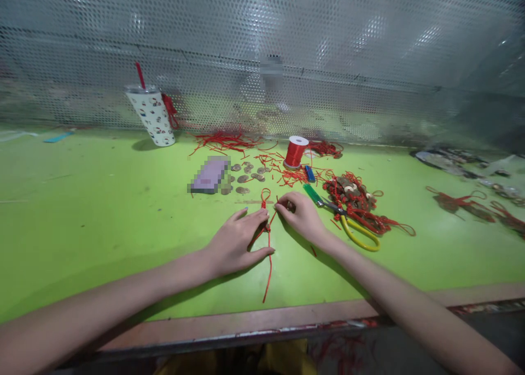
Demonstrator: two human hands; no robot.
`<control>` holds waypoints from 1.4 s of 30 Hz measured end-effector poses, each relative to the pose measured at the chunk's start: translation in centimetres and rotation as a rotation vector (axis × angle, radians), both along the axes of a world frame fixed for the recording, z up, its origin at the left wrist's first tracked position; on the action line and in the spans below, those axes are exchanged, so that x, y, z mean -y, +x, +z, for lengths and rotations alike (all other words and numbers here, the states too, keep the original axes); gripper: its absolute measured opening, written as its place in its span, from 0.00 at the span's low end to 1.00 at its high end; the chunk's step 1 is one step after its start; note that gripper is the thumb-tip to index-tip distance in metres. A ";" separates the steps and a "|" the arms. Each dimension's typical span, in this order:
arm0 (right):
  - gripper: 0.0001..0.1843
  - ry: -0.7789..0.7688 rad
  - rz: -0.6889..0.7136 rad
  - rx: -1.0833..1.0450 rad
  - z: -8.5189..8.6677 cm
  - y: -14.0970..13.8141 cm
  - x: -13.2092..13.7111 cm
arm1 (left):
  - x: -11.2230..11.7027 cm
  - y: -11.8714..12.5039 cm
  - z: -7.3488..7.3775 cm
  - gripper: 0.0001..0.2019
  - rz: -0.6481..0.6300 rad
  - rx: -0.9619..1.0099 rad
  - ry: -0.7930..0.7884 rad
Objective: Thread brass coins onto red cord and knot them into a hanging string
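Observation:
A thin red cord (pixel 268 265) lies on the green tabletop (pixel 102 216), with a small loop at its far end and a tail running toward me. My left hand (pixel 238 241) rests on the table with its fingertips pinching the cord near a knot. My right hand (pixel 301 216) pinches the cord from the other side, fingers closed; something small and brownish, perhaps a coin, sits at its fingertips. Both hands meet just below the loop.
Yellow-handled scissors (pixel 356 230) lie right of my right hand, beside a pile of finished red knotted pieces (pixel 355 197). A red cord spool (pixel 295 152), loose coins (pixel 244 178), cord scraps (pixel 225 141), a patterned cup (pixel 153 115) and a perforated metal screen (pixel 262 58) stand behind.

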State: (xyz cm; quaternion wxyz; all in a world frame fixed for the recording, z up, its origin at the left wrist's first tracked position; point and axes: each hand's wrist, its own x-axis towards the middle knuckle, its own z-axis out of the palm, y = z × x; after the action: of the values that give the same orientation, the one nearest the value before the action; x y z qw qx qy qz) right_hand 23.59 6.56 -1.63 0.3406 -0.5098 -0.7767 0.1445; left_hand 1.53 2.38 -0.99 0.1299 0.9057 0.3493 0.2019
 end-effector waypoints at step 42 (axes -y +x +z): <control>0.12 0.259 0.638 0.161 1.7 -2.8 5.6 | -1.9 -0.5 1.9 0.09 0.159 0.247 -0.613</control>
State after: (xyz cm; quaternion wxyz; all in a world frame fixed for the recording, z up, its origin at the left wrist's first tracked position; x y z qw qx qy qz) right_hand 20.77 0.93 0.09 0.2779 -0.2040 -0.9330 0.1033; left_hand 1.01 4.23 0.95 0.4213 0.7632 0.4449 0.2054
